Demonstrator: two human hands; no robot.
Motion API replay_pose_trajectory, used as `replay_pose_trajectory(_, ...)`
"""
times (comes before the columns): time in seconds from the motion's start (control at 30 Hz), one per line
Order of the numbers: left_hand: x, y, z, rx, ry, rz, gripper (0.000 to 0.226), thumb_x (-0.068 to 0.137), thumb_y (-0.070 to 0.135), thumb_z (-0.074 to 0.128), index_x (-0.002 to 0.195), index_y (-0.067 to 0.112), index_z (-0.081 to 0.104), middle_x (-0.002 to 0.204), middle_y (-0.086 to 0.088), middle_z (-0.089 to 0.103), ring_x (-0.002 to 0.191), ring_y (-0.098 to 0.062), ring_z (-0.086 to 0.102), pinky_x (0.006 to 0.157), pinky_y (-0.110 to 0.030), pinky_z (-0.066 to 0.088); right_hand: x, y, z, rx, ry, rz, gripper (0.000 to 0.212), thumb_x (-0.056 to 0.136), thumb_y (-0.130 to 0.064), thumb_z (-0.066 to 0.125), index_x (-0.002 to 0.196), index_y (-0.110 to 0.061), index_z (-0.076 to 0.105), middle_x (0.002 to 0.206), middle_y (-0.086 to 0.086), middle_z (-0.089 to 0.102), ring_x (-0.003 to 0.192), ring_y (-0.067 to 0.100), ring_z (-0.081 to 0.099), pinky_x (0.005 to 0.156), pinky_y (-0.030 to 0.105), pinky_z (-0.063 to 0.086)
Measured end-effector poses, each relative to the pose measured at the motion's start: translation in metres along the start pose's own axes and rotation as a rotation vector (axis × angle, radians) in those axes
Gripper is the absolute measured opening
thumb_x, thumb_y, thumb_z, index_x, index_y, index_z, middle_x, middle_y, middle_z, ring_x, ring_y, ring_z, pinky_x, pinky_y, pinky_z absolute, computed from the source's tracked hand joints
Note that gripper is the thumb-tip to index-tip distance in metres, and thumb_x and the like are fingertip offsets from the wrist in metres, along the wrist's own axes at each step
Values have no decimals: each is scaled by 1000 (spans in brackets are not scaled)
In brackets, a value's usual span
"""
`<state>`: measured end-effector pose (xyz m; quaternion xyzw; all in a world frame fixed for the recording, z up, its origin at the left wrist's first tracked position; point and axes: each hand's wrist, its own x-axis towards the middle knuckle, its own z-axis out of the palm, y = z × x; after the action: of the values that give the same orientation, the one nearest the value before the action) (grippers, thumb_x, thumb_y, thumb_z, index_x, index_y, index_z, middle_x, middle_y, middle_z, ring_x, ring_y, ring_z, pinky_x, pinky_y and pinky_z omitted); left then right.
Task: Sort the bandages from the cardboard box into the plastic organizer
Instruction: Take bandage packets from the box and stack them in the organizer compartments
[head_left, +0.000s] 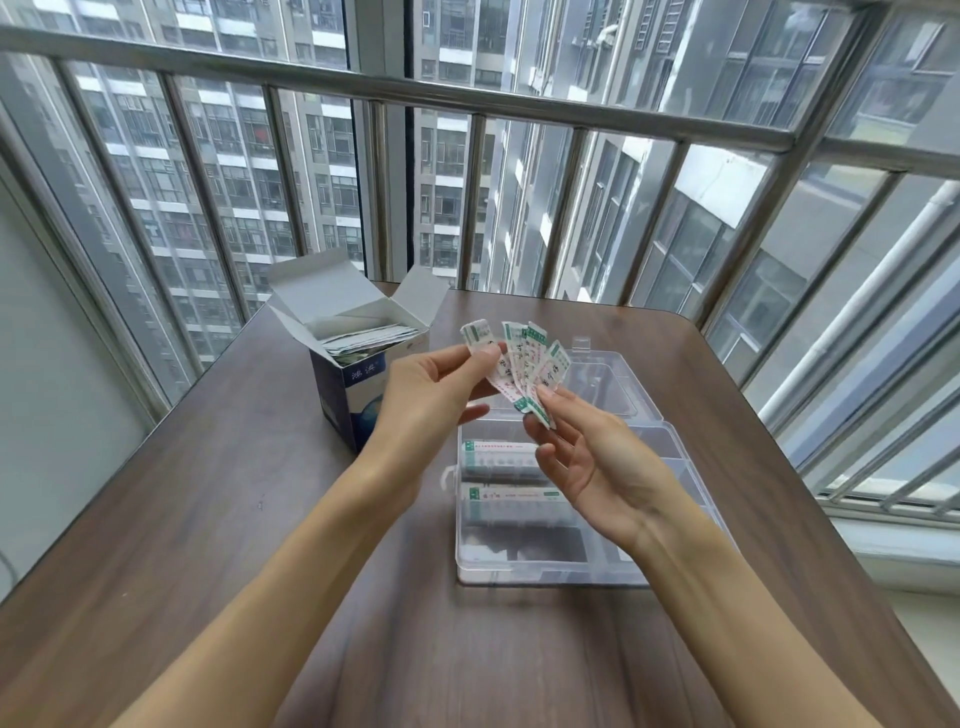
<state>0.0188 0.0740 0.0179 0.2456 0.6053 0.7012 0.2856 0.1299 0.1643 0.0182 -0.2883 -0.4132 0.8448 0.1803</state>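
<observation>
Head view: your left hand (431, 395) pinches a fan of thin paper-wrapped bandages (519, 366) above the clear plastic organizer (675, 452); your right hand (587, 457), fingers loosely spread, pinches the fan's lower end. Open cardboard box (358, 384) stands left on the dark wood-grain table (208, 519), more bandages inside

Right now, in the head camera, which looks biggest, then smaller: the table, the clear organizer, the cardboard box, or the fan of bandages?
1. table
2. organizer
3. box
4. bandages, fanned between both hands

The organizer lies nearer the camera than the box, so part of that gap may be nearness.
</observation>
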Motion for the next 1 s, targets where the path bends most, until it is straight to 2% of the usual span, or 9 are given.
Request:
replay_pose_trajectory(0.13, 5, 10, -6, 85, -28, -160, 30, 95, 38, 50, 92, 17, 71, 93, -1, 74, 81, -10, 69, 62, -22, 57, 1, -8, -4, -189, -77, -10, 14, 88, -12, 61, 101, -11, 66, 80, 1, 71, 63, 8, 66, 49, 13, 50)
replay_pose_trajectory(0.27, 8, 25, -23, 285, -94, -209, 30, 99, 40, 39, 94, 29, 66, 92, 4, 62, 69, -9, 56, 52, -21, 51, 2, -40, -15, -824, -140, -174, 14, 86, -17, 64, 98, -20, 69, 86, -1, 75, 73, 9, 68, 68, 20, 55)
replay_pose_trajectory(0.37, 6, 31, -34, 553, -183, -221, 26, 97, 43, 42, 101, 31, 65, 87, 8, 65, 56, -2, 57, 45, -16, 40, 2, -52, -22, -1170, -233, -141, 14, 86, -18, 64, 98, -24, 71, 89, -7, 75, 81, 5, 69, 66, 19, 54)
replay_pose_trajectory(0.5, 2, 22, -36, 793, -260, -169, 22, 96, 35, 51, 105, 22, 66, 89, 6, 71, 40, 3, 51, 38, -9, 32, 5, -39, -24, -1348, -262, -129, 21, 88, -16, 64, 109, -17, 70, 96, -4, 73, 78, 4, 67, 60, 16, 51)
replay_pose_trajectory(0.63, 1, 14, -29, 836, -299, -24, 18, 90, 29, 62, 103, 21, 70, 88, 9, 72, 45, 0, 57, 59, -15, 48, 12, -34, -21, -1577, -273, -170, 21, 89, -18, 65, 108, -17, 72, 98, 2, 74, 69, 4, 62, 55, 16, 46)
replay_pose_trajectory(0.73, 2, 13, -29, 823, -336, 38, 15, 86, 32, 68, 99, 25, 71, 87, 11, 72, 54, -3, 63, 70, -25, 55, 13, -38, -18, -1710, -256, -263, 19, 88, -19, 65, 105, -21, 74, 92, 0, 74, 75, 6, 64, 66, 20, 52)
replay_pose_trajectory(0.8, 5, 13, -32, 834, -330, 57, 12, 85, 31, 68, 97, 27, 71, 87, 11, 72, 69, -8, 69, 75, -30, 57, 13, -40, -16, -1785, -246, -344, 20, 87, -20, 65, 105, -23, 73, 94, -2, 74, 80, 7, 65, 75, 30, 55)
replay_pose_trajectory(0.87, 7, 13, -36, 874, -320, 68, 11, 86, 32, 67, 95, 28, 72, 86, 13, 72, 67, -9, 69, 75, -30, 57, 12, -40, -14, -1833, -280, -357, 20, 87, -20, 66, 105, -23, 73, 97, -4, 73, 82, 6, 65, 78, 34, 55)
replay_pose_trajectory(1.0, 3, 17, -36, 902, -401, 92, 17, 86, 38, 66, 96, 27, 74, 82, 16, 72, 54, -6, 62, 61, -20, 49, 11, -36, -5, -2008, -377, -230, 23, 87, -28, 65, 109, -28, 71, 102, -8, 72, 82, 7, 62, 74, 30, 53)
